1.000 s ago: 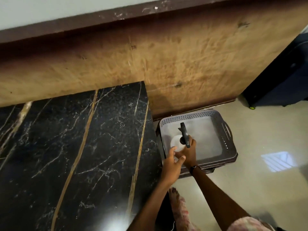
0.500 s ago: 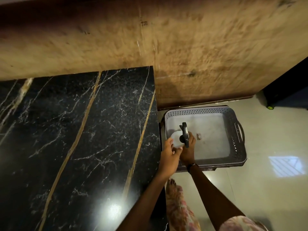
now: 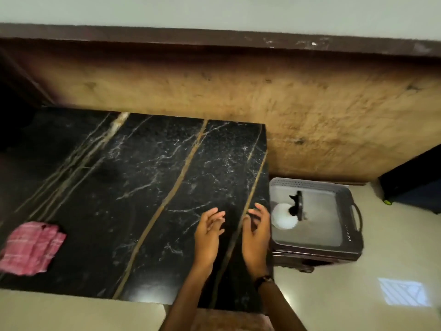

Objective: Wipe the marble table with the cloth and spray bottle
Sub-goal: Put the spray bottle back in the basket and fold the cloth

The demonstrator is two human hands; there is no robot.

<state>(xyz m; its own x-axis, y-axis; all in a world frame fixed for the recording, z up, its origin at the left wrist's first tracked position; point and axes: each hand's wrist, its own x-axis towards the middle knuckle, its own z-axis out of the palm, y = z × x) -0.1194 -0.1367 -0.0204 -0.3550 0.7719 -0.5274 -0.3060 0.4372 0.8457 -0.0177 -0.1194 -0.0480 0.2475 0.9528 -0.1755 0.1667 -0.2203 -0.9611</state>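
Note:
The black marble table (image 3: 133, 187) with gold veins fills the middle of the view. A pink checked cloth (image 3: 32, 247) lies crumpled near its left front corner. The white spray bottle (image 3: 285, 215) with a black trigger head stands in a grey basket (image 3: 353, 216) on the floor, just right of the table. My left hand (image 3: 208, 232) and my right hand (image 3: 256, 232) hover above the table's right end, fingers apart, holding nothing. The right hand is close to the bottle but apart from it.
A worn wooden panel (image 3: 286, 111) runs along the wall behind the table. A dark suitcase (image 3: 415, 185) stands at the far right on the pale tiled floor (image 3: 358, 295). The basket sits on a low dark stand against the table's side.
Both hands have let go of the spray bottle and drawn back over the table's right end. The bottle stays in the basket. The view has swung left, bringing the cloth in.

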